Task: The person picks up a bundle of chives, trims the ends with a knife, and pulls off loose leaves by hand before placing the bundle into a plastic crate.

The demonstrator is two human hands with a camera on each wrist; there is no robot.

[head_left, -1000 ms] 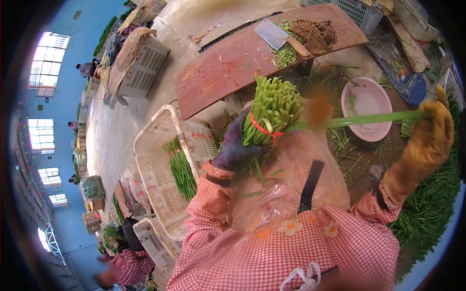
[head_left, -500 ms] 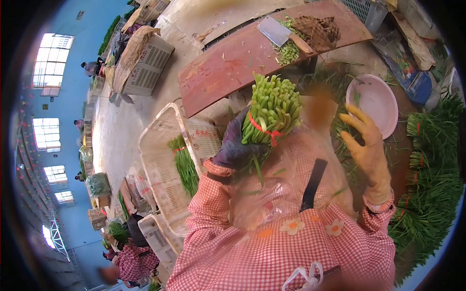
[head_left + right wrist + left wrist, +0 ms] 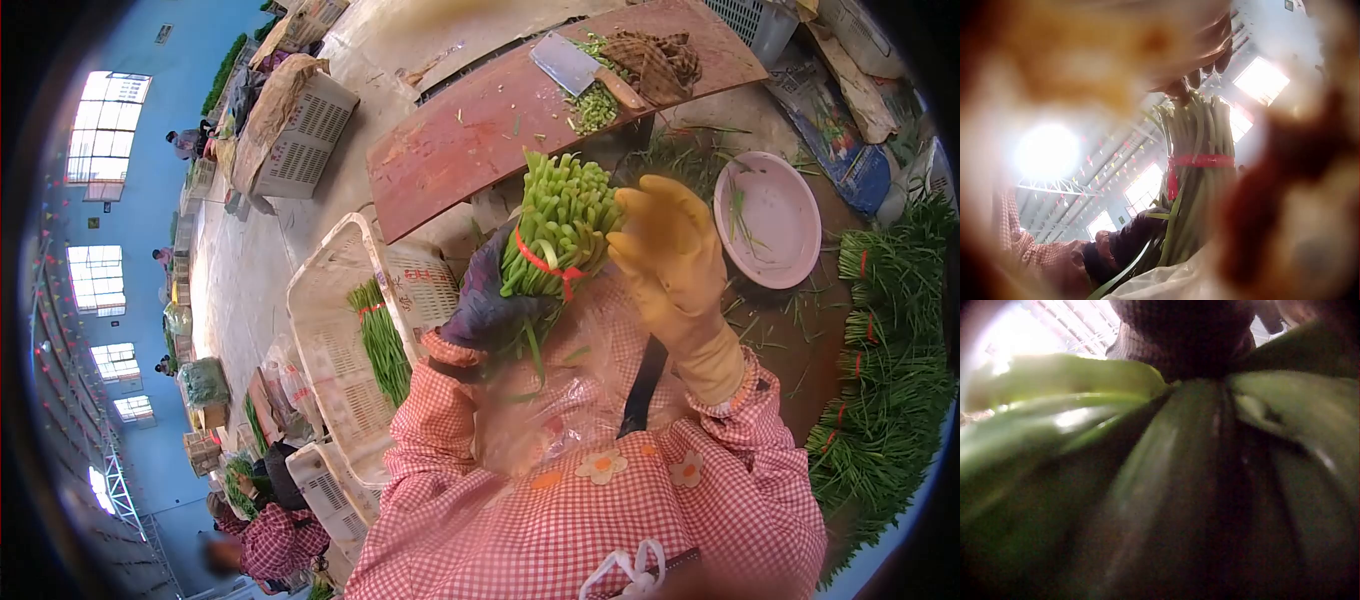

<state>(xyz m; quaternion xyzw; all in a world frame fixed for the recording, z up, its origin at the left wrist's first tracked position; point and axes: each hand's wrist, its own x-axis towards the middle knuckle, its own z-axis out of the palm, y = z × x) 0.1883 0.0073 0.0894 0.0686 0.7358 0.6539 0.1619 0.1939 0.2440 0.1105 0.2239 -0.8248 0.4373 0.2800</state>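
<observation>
Green-stalked bundle, thick, pale at its cut ends and bound with a bright red tie, stands over the person's lap, cut ends pointing up and away. The left grip, a hand in a dark purple-grey glove, holds it from the side, just below the tie. The right grip, in a yellow rubber glove, is empty, its fingers loosely bent and apart beside the cut ends; whether they touch the stalks I cannot tell.

A second ago that yellow glove was far out to the right, drawing one long green strand away from the bundle; half a second ago it was spread and empty near the round pink plastic basin, and now it has come back. To judge by this, a stray strand has been pulled out and let go, leaving the right fingers free for more tidying. The bundle has barely moved, and its tie looks intact.

Another tied green bunch lies in the white slatted plastic crate.
</observation>
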